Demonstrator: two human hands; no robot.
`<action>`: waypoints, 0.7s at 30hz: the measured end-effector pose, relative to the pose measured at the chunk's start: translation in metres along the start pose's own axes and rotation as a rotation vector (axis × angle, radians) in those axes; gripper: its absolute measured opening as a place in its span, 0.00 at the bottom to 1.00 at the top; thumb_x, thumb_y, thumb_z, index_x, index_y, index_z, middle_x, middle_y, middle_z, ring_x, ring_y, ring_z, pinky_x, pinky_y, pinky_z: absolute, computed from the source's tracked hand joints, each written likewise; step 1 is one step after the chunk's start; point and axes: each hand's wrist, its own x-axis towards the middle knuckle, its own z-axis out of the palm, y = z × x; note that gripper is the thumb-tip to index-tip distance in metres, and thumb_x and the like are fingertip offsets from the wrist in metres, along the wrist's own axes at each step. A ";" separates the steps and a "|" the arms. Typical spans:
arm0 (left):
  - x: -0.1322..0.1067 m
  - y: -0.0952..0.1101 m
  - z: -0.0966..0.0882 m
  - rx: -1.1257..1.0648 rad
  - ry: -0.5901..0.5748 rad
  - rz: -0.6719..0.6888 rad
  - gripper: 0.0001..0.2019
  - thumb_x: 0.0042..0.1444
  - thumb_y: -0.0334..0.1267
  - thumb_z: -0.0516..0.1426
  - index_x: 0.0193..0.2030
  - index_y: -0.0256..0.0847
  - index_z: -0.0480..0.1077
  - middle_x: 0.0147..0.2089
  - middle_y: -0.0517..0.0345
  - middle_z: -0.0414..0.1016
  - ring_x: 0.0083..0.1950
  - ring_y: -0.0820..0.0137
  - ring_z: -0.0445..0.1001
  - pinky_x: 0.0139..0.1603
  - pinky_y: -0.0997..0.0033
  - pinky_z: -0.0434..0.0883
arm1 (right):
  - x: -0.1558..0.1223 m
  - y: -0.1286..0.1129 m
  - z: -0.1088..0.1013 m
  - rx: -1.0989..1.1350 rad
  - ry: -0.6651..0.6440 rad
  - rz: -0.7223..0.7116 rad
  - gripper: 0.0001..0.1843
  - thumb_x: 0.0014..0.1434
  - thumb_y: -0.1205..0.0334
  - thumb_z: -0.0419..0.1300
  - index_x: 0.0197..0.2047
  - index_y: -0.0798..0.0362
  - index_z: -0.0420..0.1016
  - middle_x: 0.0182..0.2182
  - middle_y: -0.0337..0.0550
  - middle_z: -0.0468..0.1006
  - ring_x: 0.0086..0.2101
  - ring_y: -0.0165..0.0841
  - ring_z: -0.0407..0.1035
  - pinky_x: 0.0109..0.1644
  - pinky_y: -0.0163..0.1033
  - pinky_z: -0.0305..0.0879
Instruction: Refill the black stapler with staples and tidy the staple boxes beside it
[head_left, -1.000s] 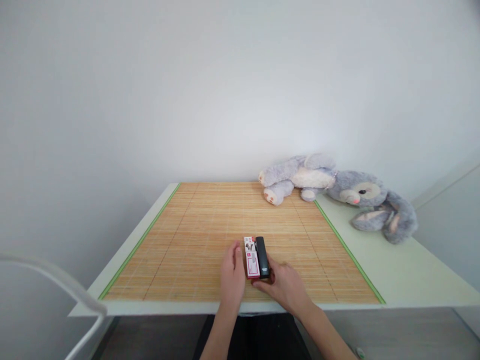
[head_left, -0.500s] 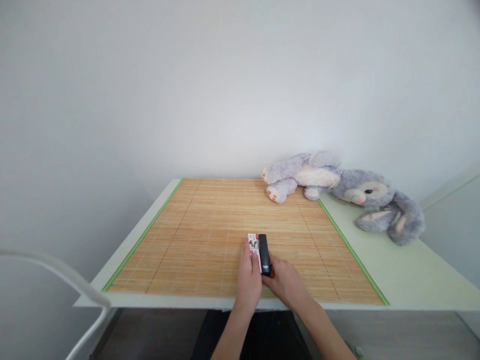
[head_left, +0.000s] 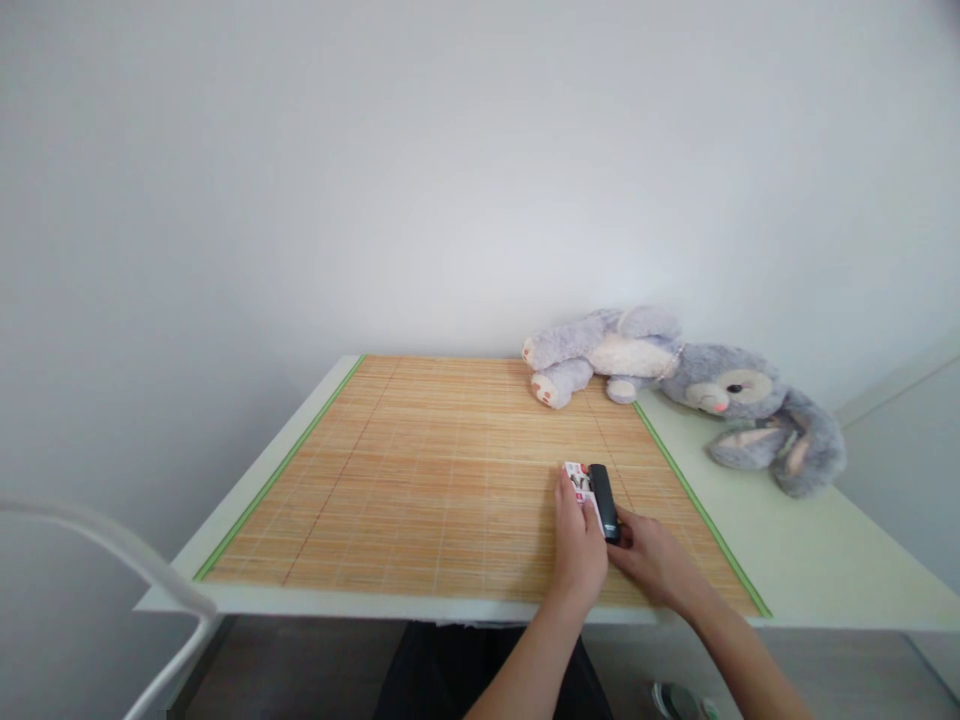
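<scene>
Over the right half of the bamboo mat (head_left: 420,480), a black stapler (head_left: 603,495) and a small white and pink box (head_left: 578,477) lie side by side, touching. My left hand (head_left: 581,550) is closed along the box's left side, with the thumb over its top, and hides its near part. Against the stapler's right side and near end, my right hand (head_left: 652,560) has its fingers curled in a grip. A dark picture is printed on the box. Whether the two things rest on the mat or hang just above it, I cannot tell.
A grey plush rabbit (head_left: 634,355) lies on its side at the back right, partly on the mat. The white table (head_left: 810,560) ends just in front of me. A white curved tube (head_left: 112,540) stands at the left. Some bottle-like thing (head_left: 675,700) is on the floor.
Both hands have moved to the right together with the box and the stapler, from the mat's middle toward its right side. The grip looks the same.
</scene>
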 end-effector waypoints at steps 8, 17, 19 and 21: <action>0.002 0.004 0.036 -0.104 -0.065 0.004 0.34 0.71 0.41 0.47 0.80 0.40 0.42 0.83 0.51 0.41 0.82 0.67 0.44 0.81 0.64 0.47 | -0.005 0.037 -0.022 0.023 -0.023 0.024 0.18 0.59 0.48 0.61 0.46 0.51 0.78 0.29 0.41 0.82 0.29 0.38 0.73 0.32 0.37 0.57; 0.019 0.000 -0.051 0.272 -0.191 0.277 0.35 0.65 0.41 0.58 0.77 0.46 0.54 0.79 0.51 0.56 0.80 0.60 0.53 0.81 0.54 0.49 | -0.011 0.039 -0.019 0.068 0.005 0.016 0.33 0.57 0.42 0.64 0.61 0.50 0.74 0.29 0.39 0.81 0.28 0.37 0.72 0.31 0.37 0.57; 0.021 0.004 -0.066 0.372 -0.267 0.354 0.41 0.56 0.43 0.66 0.75 0.47 0.59 0.77 0.51 0.60 0.78 0.57 0.56 0.81 0.52 0.49 | -0.010 0.040 -0.019 0.073 0.002 0.018 0.32 0.57 0.41 0.64 0.60 0.50 0.75 0.29 0.40 0.81 0.29 0.38 0.72 0.31 0.37 0.57; 0.022 0.008 -0.071 0.452 -0.311 0.414 0.45 0.51 0.47 0.70 0.75 0.50 0.59 0.76 0.52 0.62 0.78 0.56 0.57 0.81 0.51 0.49 | -0.007 0.042 -0.020 0.036 0.018 0.034 0.31 0.56 0.39 0.64 0.57 0.50 0.78 0.28 0.40 0.80 0.28 0.38 0.71 0.31 0.37 0.57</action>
